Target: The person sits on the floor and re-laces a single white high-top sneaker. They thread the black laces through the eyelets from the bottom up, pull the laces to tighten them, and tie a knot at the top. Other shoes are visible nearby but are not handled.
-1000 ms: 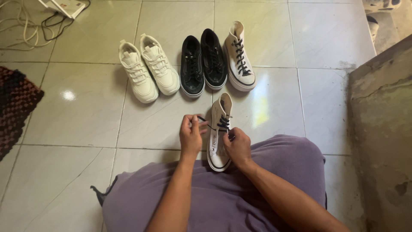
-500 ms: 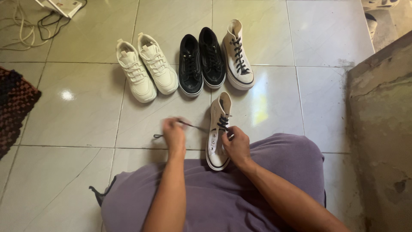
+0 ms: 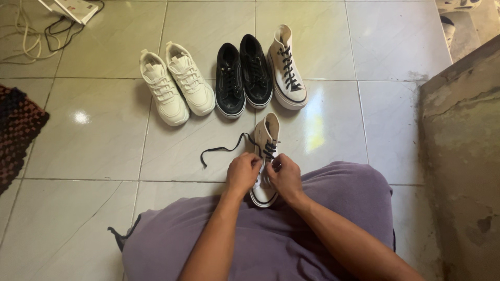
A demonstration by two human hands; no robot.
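Observation:
A cream high-top sneaker [image 3: 267, 136] with a black lace [image 3: 225, 149] lies on the tiled floor just in front of my lap. My left hand [image 3: 242, 173] and my right hand [image 3: 284, 177] both grip the sneaker over its laced front, fingers pinching the lace near the eyelets. One loose end of the lace trails away to the left across the tile. The toe of the sneaker peeks out below my hands, against my purple garment [image 3: 271, 234].
Farther off stand a pair of white sneakers [image 3: 176, 87], a pair of black sneakers [image 3: 242, 75] and the matching cream high-top [image 3: 286, 67]. A dark woven mat [image 3: 18, 130] lies at left, cables [image 3: 31, 31] at top left, a rough concrete block [image 3: 463, 151] at right.
My left hand pulled the lace out to the left, then came back to the sneaker. The lace's free end now lies stretched across the tile at left.

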